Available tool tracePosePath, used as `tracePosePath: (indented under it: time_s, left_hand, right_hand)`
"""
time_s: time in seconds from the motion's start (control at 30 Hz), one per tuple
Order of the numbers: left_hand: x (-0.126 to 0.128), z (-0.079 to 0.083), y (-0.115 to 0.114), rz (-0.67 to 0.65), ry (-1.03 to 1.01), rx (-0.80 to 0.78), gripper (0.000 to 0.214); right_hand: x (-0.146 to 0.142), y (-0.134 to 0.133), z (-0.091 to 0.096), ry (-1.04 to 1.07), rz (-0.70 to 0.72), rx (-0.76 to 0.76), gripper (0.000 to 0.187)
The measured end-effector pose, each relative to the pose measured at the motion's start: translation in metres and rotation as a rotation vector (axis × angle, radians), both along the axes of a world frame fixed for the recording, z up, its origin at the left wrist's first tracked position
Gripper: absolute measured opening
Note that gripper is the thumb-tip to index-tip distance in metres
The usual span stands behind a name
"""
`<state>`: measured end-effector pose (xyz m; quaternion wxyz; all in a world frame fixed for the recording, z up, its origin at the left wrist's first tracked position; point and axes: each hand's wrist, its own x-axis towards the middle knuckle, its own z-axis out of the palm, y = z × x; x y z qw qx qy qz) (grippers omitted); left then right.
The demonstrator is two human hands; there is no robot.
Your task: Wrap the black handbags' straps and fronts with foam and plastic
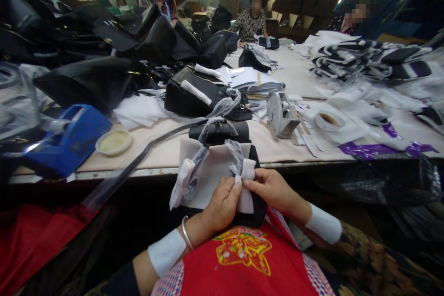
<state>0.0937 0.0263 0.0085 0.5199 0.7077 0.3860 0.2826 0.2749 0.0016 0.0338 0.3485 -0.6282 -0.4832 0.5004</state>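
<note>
A black handbag rests in my lap against the table edge, its front covered by white paper. Its handles are wrapped in clear plastic. My left hand and my right hand meet at the bag's front, both pinching a strip of white paper wrap around the base of the right handle. A second white paper wrap sits on the left handle base. A long black strap in plastic trails off to the left.
A blue tape dispenser and a small dish of paste lie on the left of the table. Black handbags are piled behind, with a grey tape dispenser, a tape roll and white papers. Three people sit at the far side.
</note>
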Motion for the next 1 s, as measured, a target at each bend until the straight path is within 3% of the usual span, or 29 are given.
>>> tracePosePath:
  time_s: [0.27,0.47,0.67,0.9,1.0]
  left_hand:
    - [0.0,-0.004,0.001,0.021,0.018,0.013,0.038]
    - [-0.002,-0.008,0.001,0.082,0.033,-0.049,0.037]
    - [-0.001,-0.008,0.003,0.08,-0.001,-0.109,0.035]
    - [-0.006,-0.006,0.003,0.07,-0.062,-0.155,0.036]
    - [-0.007,-0.004,0.003,0.062,-0.061,-0.158,0.037]
  right_hand:
    - [-0.004,0.015,0.008,-0.074,0.049,-0.107,0.025]
    - [-0.012,0.007,0.008,0.083,0.022,-0.192,0.036]
    - [-0.007,0.001,0.003,0.066,0.132,-0.104,0.036]
    - [-0.009,0.001,0.001,-0.399,0.24,0.171,0.021]
    - [-0.013,-0.005,0.0,-0.55,0.206,0.303,0.019]
